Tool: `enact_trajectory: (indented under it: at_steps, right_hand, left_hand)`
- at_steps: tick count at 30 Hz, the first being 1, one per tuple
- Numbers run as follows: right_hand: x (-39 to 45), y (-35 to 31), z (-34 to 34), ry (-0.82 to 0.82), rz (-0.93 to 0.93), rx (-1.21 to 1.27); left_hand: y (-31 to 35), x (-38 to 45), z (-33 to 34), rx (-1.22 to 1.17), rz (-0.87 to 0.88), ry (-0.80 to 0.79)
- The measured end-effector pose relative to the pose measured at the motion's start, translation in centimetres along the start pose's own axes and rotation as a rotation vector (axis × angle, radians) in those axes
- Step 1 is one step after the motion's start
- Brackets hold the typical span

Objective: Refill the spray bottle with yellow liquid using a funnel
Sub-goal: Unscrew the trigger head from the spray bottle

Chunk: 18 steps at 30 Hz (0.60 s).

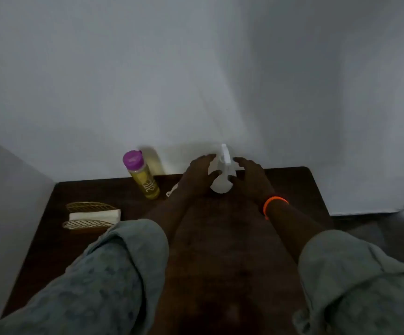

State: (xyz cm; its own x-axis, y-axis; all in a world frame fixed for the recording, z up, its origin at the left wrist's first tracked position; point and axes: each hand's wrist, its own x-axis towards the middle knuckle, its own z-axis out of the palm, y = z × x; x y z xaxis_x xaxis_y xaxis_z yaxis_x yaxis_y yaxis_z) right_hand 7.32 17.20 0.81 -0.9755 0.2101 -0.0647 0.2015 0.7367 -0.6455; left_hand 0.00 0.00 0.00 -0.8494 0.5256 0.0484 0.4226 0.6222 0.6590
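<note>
A white spray bottle (221,183) stands at the far edge of the dark wooden table (220,250), its trigger head pointing at the wall. My left hand (197,176) curls round its left side, thumb on the body. My right hand (251,180), with an orange band on the wrist, curls round the right side the same way. A bottle of yellow liquid (144,178) with a purple cap stands to the left, tilted in the wide view. A small white funnel (172,191) lies between that bottle and my left hand, mostly hidden by it.
A gold leaf-shaped napkin holder (91,215) with white napkins sits at the table's left side. A grey wall runs right behind the table. Dark floor shows past the table's right edge.
</note>
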Motion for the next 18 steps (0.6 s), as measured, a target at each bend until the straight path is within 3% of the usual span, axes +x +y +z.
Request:
enact_trajectory:
  at_steps: [10,18]
  right_hand:
    - [-0.7,-0.3,1.2,0.003,-0.003,0.010]
    - [-8.7,-3.9,-0.3,-0.091,-0.014,0.061]
  left_hand:
    - [1.2,-0.4,0.4,-0.053,0.023,0.036]
    - [3.5,-9.2,-0.8,-0.066,0.099,0.023]
